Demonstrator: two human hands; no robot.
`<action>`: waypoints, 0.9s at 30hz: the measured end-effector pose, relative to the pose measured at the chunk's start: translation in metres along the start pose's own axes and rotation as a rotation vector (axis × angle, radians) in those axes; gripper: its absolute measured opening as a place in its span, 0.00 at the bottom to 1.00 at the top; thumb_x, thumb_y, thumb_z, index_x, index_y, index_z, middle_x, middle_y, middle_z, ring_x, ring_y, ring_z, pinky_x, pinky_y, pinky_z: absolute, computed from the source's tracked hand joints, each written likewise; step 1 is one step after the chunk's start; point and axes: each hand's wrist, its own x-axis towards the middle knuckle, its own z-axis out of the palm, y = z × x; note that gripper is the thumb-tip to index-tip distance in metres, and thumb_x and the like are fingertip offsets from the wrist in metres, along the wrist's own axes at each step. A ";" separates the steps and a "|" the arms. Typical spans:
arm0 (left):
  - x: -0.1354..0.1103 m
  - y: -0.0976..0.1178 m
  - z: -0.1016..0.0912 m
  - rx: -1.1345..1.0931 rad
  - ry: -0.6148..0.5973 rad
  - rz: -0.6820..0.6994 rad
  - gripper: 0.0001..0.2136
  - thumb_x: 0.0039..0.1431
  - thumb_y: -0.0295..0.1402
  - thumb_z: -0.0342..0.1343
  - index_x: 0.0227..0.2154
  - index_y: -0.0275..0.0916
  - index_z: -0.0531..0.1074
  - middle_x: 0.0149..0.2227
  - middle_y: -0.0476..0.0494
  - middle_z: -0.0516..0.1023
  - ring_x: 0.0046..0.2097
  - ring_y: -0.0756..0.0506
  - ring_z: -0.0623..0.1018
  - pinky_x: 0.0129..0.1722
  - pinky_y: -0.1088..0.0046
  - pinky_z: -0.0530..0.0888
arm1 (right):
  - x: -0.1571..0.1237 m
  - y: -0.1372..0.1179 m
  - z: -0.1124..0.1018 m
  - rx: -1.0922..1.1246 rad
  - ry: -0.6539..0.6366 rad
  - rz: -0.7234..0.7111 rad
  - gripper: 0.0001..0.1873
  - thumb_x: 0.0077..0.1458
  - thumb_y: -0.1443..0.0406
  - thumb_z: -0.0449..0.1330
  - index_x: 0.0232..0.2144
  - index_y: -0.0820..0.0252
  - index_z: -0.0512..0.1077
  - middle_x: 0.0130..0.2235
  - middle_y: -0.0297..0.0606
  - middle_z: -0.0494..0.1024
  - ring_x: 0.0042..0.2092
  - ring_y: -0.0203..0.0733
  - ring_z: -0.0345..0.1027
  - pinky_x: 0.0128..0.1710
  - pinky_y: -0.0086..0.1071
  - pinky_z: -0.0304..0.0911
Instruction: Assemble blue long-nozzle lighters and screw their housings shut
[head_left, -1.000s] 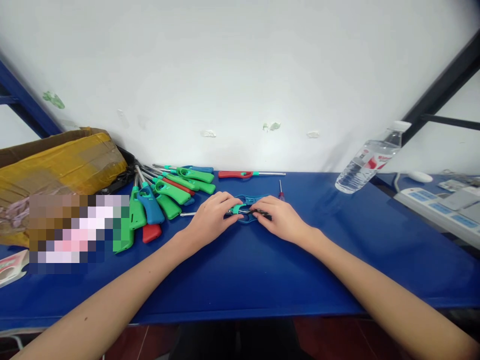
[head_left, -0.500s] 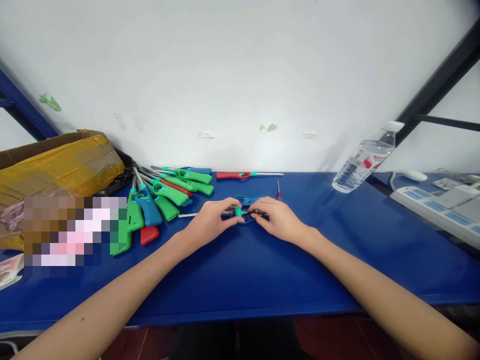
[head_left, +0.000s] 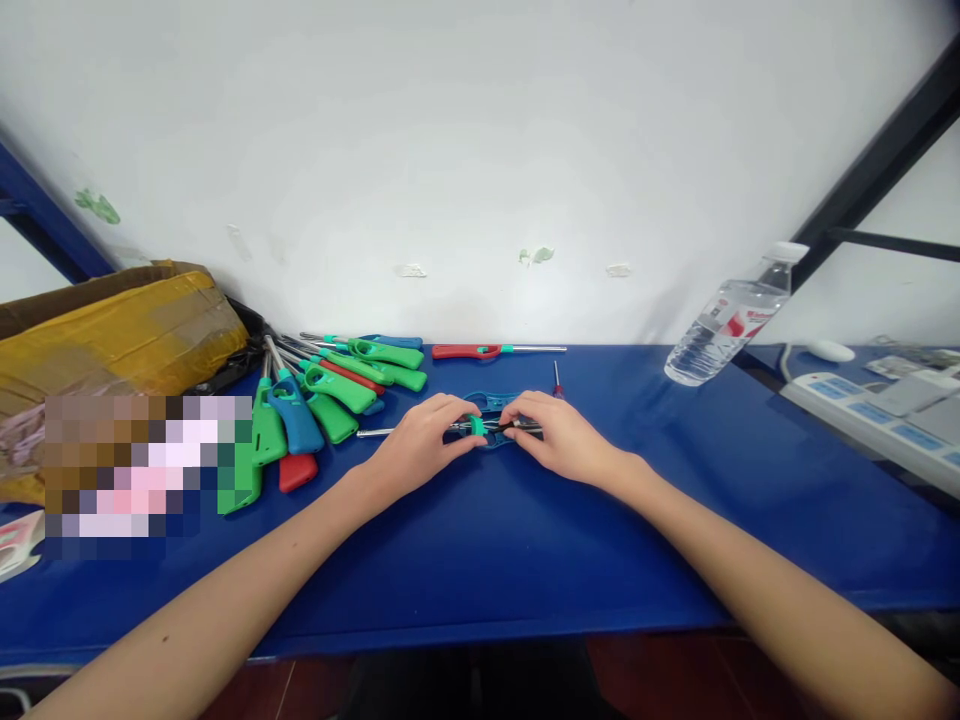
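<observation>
A blue lighter shell point(head_left: 491, 402) lies open on the blue table point(head_left: 480, 540) in the middle. My left hand point(head_left: 421, 443) pinches the lighter's inner assembly at its green trigger point(head_left: 475, 425), with the thin metal tube point(head_left: 375, 432) sticking out to the left. My right hand point(head_left: 559, 437) pinches the dark right end of the same assembly, fingers closed. Both hands rest on the table over the shell. A small red-handled screwdriver point(head_left: 556, 379) lies just behind my right hand.
A pile of green, blue and red long-nosed lighters point(head_left: 330, 385) lies left of my hands. A red lighter point(head_left: 480, 350) sits by the wall. A taped cardboard box point(head_left: 112, 335) stands far left. A water bottle point(head_left: 731, 320) leans at right, near a white power strip point(head_left: 870, 420).
My hands have stayed on the lighter assembly, with the fingers shifting slightly closer together. The view has drifted a little.
</observation>
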 end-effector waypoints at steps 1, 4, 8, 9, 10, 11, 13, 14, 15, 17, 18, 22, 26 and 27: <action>0.000 0.000 0.000 0.003 -0.005 -0.018 0.12 0.60 0.40 0.59 0.43 0.40 0.70 0.41 0.45 0.77 0.42 0.45 0.77 0.44 0.69 0.73 | 0.000 0.000 -0.001 0.001 -0.002 0.000 0.05 0.59 0.68 0.56 0.38 0.57 0.71 0.39 0.40 0.76 0.42 0.43 0.69 0.43 0.37 0.66; -0.001 0.001 -0.001 0.040 -0.036 -0.082 0.13 0.63 0.43 0.55 0.45 0.41 0.68 0.40 0.45 0.77 0.41 0.45 0.78 0.42 0.69 0.73 | 0.000 -0.002 -0.003 -0.004 -0.009 0.011 0.05 0.59 0.69 0.56 0.37 0.57 0.71 0.39 0.40 0.76 0.42 0.43 0.69 0.42 0.37 0.66; -0.001 0.002 -0.004 0.135 -0.069 -0.084 0.14 0.67 0.44 0.48 0.46 0.40 0.66 0.42 0.41 0.77 0.44 0.42 0.78 0.41 0.67 0.74 | 0.000 -0.003 -0.005 -0.023 -0.016 0.031 0.05 0.58 0.69 0.57 0.37 0.58 0.71 0.38 0.39 0.77 0.42 0.44 0.69 0.41 0.37 0.66; 0.000 0.002 -0.005 0.156 -0.075 -0.074 0.14 0.67 0.44 0.47 0.46 0.40 0.66 0.42 0.40 0.77 0.44 0.42 0.78 0.42 0.66 0.74 | 0.000 -0.003 -0.005 -0.026 -0.015 0.030 0.05 0.58 0.69 0.57 0.37 0.58 0.71 0.38 0.39 0.77 0.42 0.44 0.69 0.41 0.37 0.66; 0.000 0.002 -0.005 0.173 -0.080 -0.065 0.15 0.68 0.44 0.46 0.47 0.39 0.66 0.43 0.40 0.77 0.44 0.41 0.78 0.42 0.66 0.74 | 0.000 -0.004 -0.006 -0.028 -0.015 0.028 0.05 0.58 0.69 0.57 0.37 0.58 0.71 0.38 0.40 0.77 0.41 0.44 0.70 0.41 0.37 0.66; 0.000 0.003 -0.005 0.187 -0.086 -0.058 0.15 0.68 0.44 0.46 0.47 0.39 0.65 0.43 0.39 0.78 0.45 0.41 0.78 0.42 0.65 0.74 | 0.000 -0.004 -0.006 -0.030 -0.012 0.026 0.05 0.58 0.69 0.57 0.37 0.58 0.71 0.38 0.40 0.77 0.41 0.44 0.70 0.41 0.37 0.66; 0.001 0.003 -0.004 0.212 -0.105 -0.048 0.15 0.68 0.44 0.45 0.47 0.39 0.65 0.43 0.39 0.78 0.45 0.41 0.78 0.42 0.65 0.74 | 0.000 -0.005 -0.006 -0.032 -0.008 0.025 0.05 0.58 0.69 0.57 0.37 0.58 0.72 0.38 0.40 0.77 0.41 0.43 0.70 0.40 0.37 0.66; 0.001 0.004 -0.004 0.223 -0.113 -0.043 0.15 0.68 0.44 0.45 0.47 0.39 0.64 0.43 0.39 0.78 0.45 0.41 0.78 0.42 0.66 0.74 | 0.000 -0.005 -0.006 -0.035 -0.006 0.026 0.05 0.59 0.68 0.56 0.37 0.58 0.71 0.38 0.40 0.77 0.41 0.43 0.70 0.40 0.37 0.66; 0.001 0.005 -0.004 0.234 -0.121 -0.040 0.15 0.68 0.44 0.45 0.47 0.39 0.64 0.43 0.40 0.78 0.45 0.42 0.78 0.42 0.66 0.74 | 0.000 -0.006 -0.006 -0.039 -0.004 0.028 0.05 0.59 0.68 0.56 0.37 0.58 0.71 0.38 0.40 0.77 0.40 0.43 0.70 0.40 0.37 0.66; 0.001 0.006 -0.003 0.255 -0.134 -0.039 0.14 0.68 0.44 0.46 0.46 0.39 0.64 0.42 0.41 0.78 0.45 0.42 0.78 0.43 0.66 0.73 | -0.001 -0.007 -0.005 -0.055 -0.001 0.030 0.04 0.60 0.67 0.56 0.38 0.58 0.71 0.39 0.40 0.77 0.41 0.43 0.71 0.40 0.36 0.66; 0.001 0.007 -0.003 0.262 -0.137 -0.040 0.14 0.68 0.44 0.46 0.45 0.39 0.64 0.42 0.41 0.78 0.45 0.41 0.78 0.43 0.66 0.73 | -0.001 -0.007 -0.004 -0.067 0.001 0.030 0.05 0.61 0.66 0.55 0.38 0.58 0.70 0.39 0.40 0.77 0.41 0.44 0.71 0.40 0.36 0.65; 0.000 0.008 -0.002 0.258 -0.110 -0.031 0.13 0.67 0.43 0.48 0.41 0.38 0.66 0.40 0.40 0.77 0.45 0.41 0.77 0.44 0.64 0.73 | -0.002 -0.008 -0.002 -0.092 0.006 0.031 0.07 0.63 0.64 0.53 0.40 0.58 0.70 0.40 0.41 0.77 0.41 0.44 0.71 0.40 0.37 0.66; 0.001 0.008 -0.002 0.234 -0.075 0.016 0.13 0.67 0.42 0.48 0.40 0.37 0.69 0.38 0.41 0.75 0.43 0.42 0.74 0.43 0.64 0.72 | -0.001 -0.008 0.000 -0.067 0.006 0.022 0.09 0.62 0.65 0.54 0.42 0.57 0.72 0.40 0.42 0.78 0.41 0.44 0.71 0.41 0.38 0.66; 0.001 0.007 -0.002 0.229 -0.070 0.024 0.13 0.68 0.42 0.48 0.42 0.37 0.69 0.39 0.41 0.75 0.43 0.43 0.73 0.43 0.65 0.72 | -0.001 -0.007 0.000 -0.061 0.005 0.019 0.10 0.62 0.65 0.54 0.42 0.58 0.73 0.40 0.42 0.78 0.41 0.45 0.71 0.42 0.38 0.67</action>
